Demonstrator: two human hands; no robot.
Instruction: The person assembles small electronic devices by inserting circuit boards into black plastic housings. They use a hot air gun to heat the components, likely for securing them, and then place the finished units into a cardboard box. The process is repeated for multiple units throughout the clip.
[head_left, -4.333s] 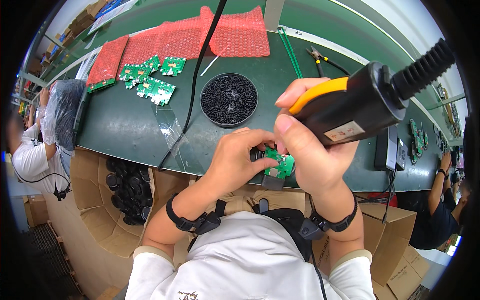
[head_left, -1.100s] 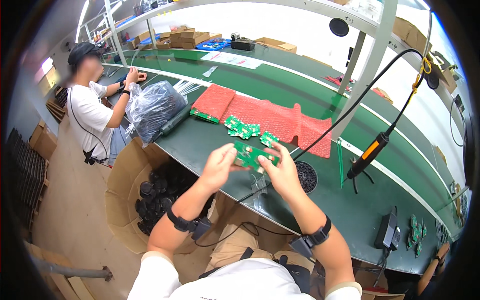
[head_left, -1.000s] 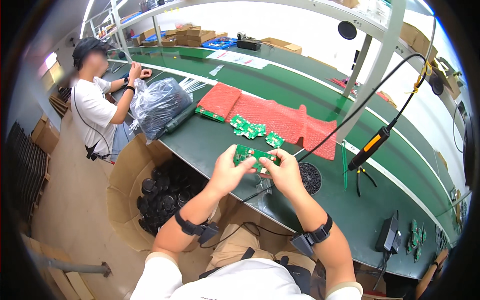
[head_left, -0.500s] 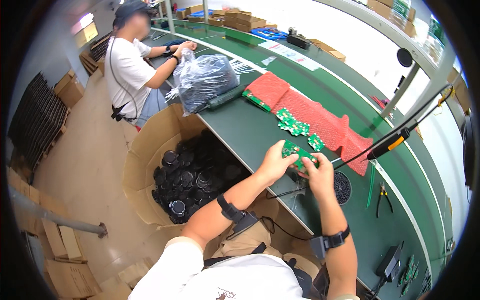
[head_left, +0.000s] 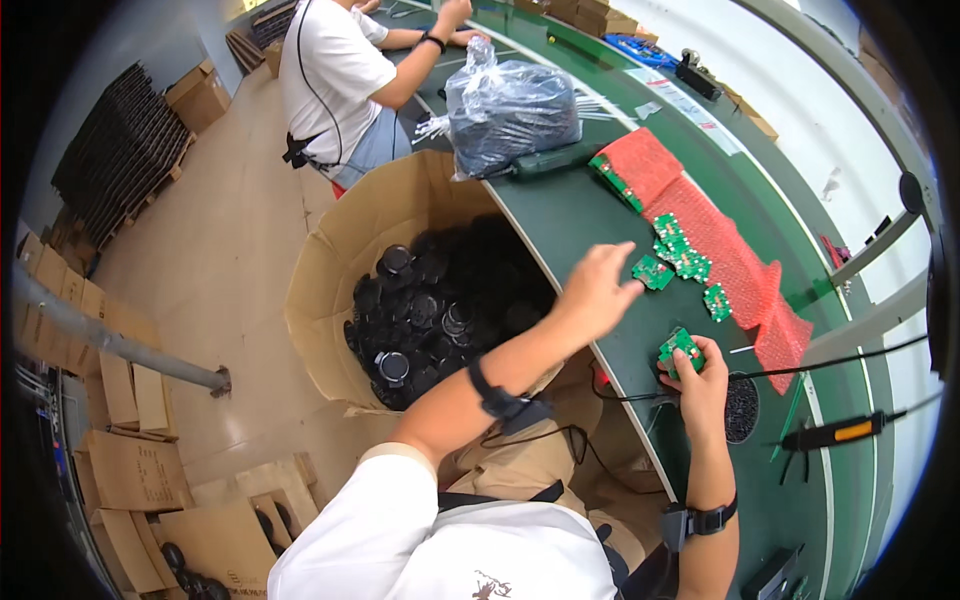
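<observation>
The right hand [head_left: 706, 384] grips a green board [head_left: 677, 342] components-up, the thumb obscuring its long axis. The left hand [head_left: 596, 292], fingers spread, is beside a loose board [head_left: 653, 272].

Right hand [head_left: 706, 388] holding alone — board [head_left: 654, 273] newly beside left hand [head_left: 597, 292].

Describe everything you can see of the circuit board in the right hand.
The circuit board is a small, flat green piece, hard-looking, with pale and reddish parts on the face turned toward the camera. The right hand grips it at its right side, one of the fingers lying across that face and hiding part of it. It is over the green bench; whether it touches the surface cannot be told.
</observation>
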